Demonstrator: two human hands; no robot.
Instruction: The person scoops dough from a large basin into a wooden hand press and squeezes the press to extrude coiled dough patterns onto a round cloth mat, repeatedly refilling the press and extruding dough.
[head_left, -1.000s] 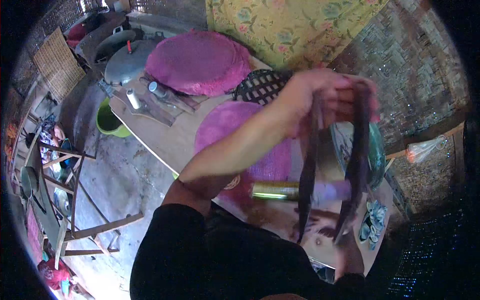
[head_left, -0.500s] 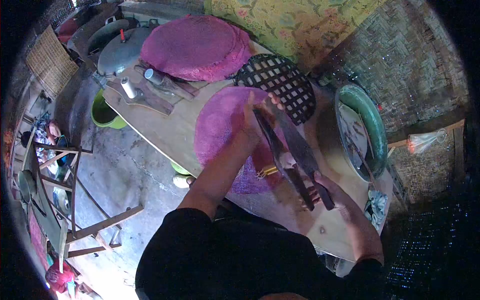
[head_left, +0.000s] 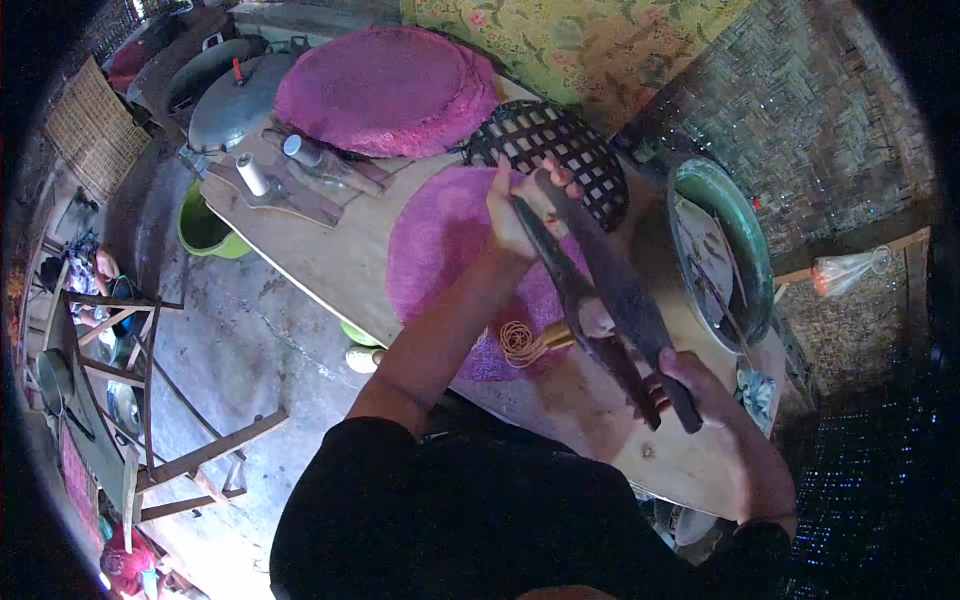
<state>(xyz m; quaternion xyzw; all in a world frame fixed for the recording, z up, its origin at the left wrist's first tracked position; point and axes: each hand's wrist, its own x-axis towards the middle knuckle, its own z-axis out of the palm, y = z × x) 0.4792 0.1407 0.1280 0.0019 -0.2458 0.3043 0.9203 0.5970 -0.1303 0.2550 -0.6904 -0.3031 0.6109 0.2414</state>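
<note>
A wooden hand press (head_left: pixel 622 272) with two long dark arms is held over a pink round mesh sheet (head_left: pixel 425 235). My left hand (head_left: pixel 518 222) is wrapped round the far ends of the arms, and my right hand (head_left: pixel 692 388) grips the near ends. Between the arms sits a pale lump (head_left: pixel 597 318), apparently dough. A gold-coloured nozzle (head_left: pixel 556 335) sticks out to the left. At its mouth a loose coil of thin yellowish strands (head_left: pixel 517 344) shows against the pink mesh. Whether the coil rests on the mesh, I cannot tell.
A stack of pink mesh rounds (head_left: pixel 385 90) and a black lattice tray (head_left: pixel 560 150) lie farther back on the table (head_left: pixel 320 270). A green-rimmed basin (head_left: pixel 755 260) stands at the right. Bottles (head_left: pixel 252 175) lie at the left. Other people (head_left: pixel 130 565) are beyond a wooden frame (head_left: pixel 215 445).
The strands at the nozzle have gathered into a fuller, rounder coil. The near end of the press and my right hand have shifted slightly right and down.
</note>
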